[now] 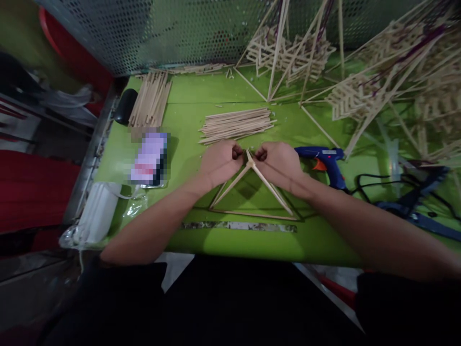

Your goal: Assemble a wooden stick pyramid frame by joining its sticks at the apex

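A pyramid-shaped frame of thin wooden sticks sits on the green table before me, its sticks meeting at a raised joint. My left hand is on the left of its far part, fingers curled closed. On the other side, my right hand is also closed, its knuckles close to the joint. Whatever the fingertips grip is hidden by the hands. Just beyond them lies a loose bundle of wooden sticks. A blue glue gun with an orange trigger lies right of my right hand.
Finished-looking stick structures crowd the back right. Another stick pile lies back left, beside a black rounded object and a blurred phone. A flat strip lies near the front edge. Blue pliers-like tool and cable lie right.
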Demonstrator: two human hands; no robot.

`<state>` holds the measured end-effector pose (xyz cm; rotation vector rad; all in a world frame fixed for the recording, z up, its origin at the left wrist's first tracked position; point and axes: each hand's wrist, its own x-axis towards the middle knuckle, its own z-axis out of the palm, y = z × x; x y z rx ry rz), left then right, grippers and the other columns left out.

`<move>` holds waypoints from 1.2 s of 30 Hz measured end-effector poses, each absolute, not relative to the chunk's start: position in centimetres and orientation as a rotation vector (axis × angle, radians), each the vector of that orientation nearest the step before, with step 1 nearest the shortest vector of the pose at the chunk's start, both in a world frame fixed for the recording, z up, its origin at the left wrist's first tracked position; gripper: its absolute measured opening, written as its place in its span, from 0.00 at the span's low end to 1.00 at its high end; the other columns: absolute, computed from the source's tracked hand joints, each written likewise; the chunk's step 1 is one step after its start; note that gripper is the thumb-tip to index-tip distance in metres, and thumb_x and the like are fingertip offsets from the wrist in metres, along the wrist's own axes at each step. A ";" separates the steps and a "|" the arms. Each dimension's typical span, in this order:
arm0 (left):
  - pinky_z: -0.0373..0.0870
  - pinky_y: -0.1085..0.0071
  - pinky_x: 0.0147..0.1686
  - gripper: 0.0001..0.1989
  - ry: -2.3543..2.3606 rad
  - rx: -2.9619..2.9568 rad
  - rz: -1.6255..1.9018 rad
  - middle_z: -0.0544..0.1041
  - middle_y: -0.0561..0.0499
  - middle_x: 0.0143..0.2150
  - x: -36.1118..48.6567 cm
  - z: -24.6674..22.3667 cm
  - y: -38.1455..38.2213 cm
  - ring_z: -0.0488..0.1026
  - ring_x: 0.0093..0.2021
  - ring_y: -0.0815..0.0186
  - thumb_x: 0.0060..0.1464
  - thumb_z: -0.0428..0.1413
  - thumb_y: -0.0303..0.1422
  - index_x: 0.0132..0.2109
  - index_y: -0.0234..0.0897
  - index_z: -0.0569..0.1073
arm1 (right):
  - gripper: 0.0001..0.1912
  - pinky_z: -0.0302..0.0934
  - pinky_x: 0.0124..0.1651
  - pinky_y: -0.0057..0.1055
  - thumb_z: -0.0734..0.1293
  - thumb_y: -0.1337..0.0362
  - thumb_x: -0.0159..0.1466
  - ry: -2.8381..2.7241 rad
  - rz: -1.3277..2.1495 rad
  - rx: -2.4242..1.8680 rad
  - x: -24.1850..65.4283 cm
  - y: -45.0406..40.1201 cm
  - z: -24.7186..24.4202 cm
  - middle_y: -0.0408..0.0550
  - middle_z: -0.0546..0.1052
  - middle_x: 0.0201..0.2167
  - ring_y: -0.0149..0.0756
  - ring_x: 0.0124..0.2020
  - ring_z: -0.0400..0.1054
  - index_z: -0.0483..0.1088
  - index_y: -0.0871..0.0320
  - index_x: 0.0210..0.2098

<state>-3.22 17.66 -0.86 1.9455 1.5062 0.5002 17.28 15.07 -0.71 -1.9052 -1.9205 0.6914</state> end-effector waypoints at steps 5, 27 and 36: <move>0.76 0.60 0.40 0.03 1.536 1.864 0.538 0.86 0.44 0.39 -3.0 -0.7 17.6 0.78 0.36 0.59 0.60 0.67 0.33 0.40 0.41 0.83 | 0.09 0.56 0.33 0.38 0.77 0.56 0.66 -1.937 0.677 -1.895 17.4 15.1 -0.5 0.48 0.83 0.29 0.42 0.29 0.73 0.83 0.53 0.32; 0.78 0.56 0.40 0.10 1.478 1.828 0.513 0.82 0.45 0.38 -2.8 -0.8 17.5 0.78 0.37 0.58 0.67 0.70 0.35 0.38 0.40 0.78 | 0.07 0.59 0.34 0.34 0.77 0.59 0.62 -1.766 0.798 -1.657 18.1 14.5 -2.1 0.45 0.83 0.29 0.36 0.30 0.72 0.82 0.57 0.34; 0.78 0.59 0.51 0.07 1.216 1.651 0.760 0.86 0.44 0.48 -4.3 -0.9 16.8 0.81 0.45 0.61 0.68 0.67 0.33 0.50 0.36 0.81 | 0.14 0.67 0.41 0.37 0.77 0.52 0.67 -1.677 0.867 -1.415 18.6 13.9 -2.2 0.46 0.83 0.32 0.36 0.33 0.73 0.80 0.56 0.36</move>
